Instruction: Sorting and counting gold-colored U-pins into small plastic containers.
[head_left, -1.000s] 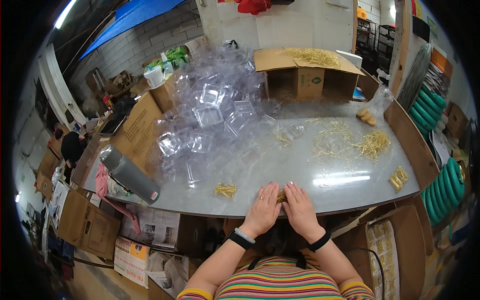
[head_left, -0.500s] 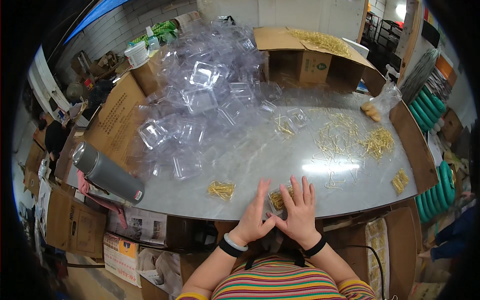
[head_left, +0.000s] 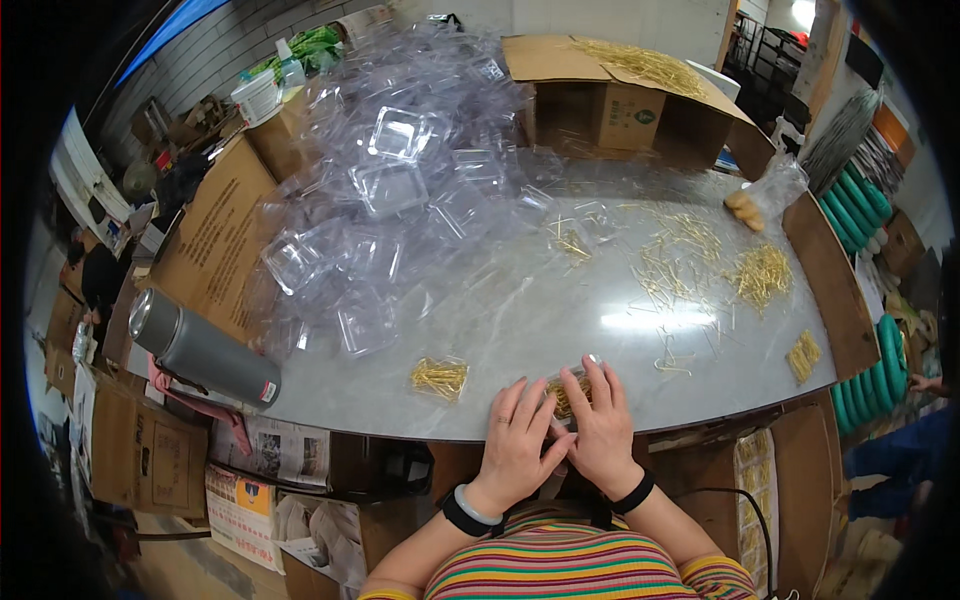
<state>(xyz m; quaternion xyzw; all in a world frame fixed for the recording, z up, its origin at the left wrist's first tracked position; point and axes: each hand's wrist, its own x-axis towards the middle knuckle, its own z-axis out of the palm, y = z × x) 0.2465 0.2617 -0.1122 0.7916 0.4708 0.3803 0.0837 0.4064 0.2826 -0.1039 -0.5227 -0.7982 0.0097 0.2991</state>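
A small transparent plastic box [head_left: 568, 403] of gold-coloured metal hooks lies at the table's front edge, partly hidden under my hands. My left hand [head_left: 515, 445] bends its fingers against the box's left side, palm down. Over the right part of the box lie the curled fingers of my right hand [head_left: 602, 425]. The two thumbs come close together at the near side. To the left, another filled plastic box [head_left: 439, 379] rests on the table. A further pack of gold hooks [head_left: 803, 356] sits near the right edge.
A large heap of empty plastic boxes [head_left: 390, 190] covers the back left, with a grey thermos [head_left: 205, 350] lying before it. Loose gold hooks [head_left: 762, 276] are spread at the right. An open cardboard box [head_left: 630, 120] stands behind; cardboard walls [head_left: 830, 280] edge the table.
My left hand has turned from edge-on to palm down, its fingers now bent at the box. My right hand's straight fingers have curled over the box.
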